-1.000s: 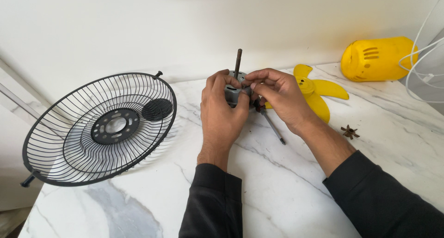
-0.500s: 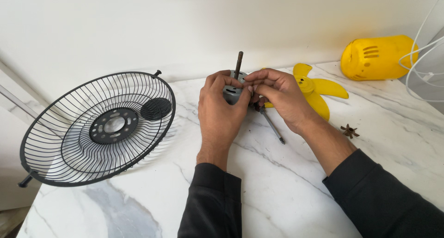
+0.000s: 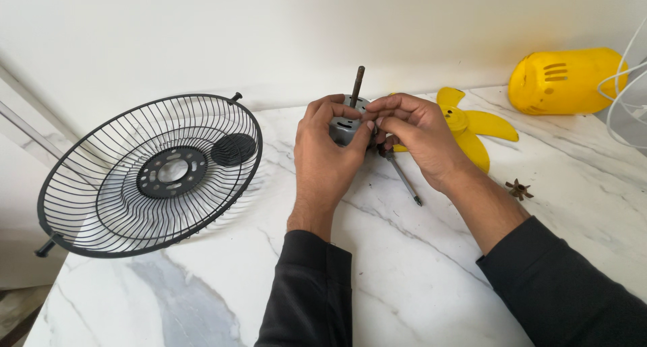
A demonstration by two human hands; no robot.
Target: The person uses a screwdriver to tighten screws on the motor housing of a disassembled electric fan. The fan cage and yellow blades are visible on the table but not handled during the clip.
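Your left hand (image 3: 328, 160) wraps its fingers around the grey fan motor (image 3: 345, 126), holding it just above the marble table (image 3: 418, 266), its shaft (image 3: 356, 85) pointing up. Your right hand (image 3: 418, 139) pinches narrow fingers at the motor's right side, with a screwdriver (image 3: 403, 178) lying beneath it. The black wire fan guard (image 3: 151, 175) rests left; the yellow blade (image 3: 475, 128) and yellow housing (image 3: 563, 81) sit right.

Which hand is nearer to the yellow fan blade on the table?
Right. The right hand is just beside the yellow fan blade; the left hand is farther away, across the grey motor.
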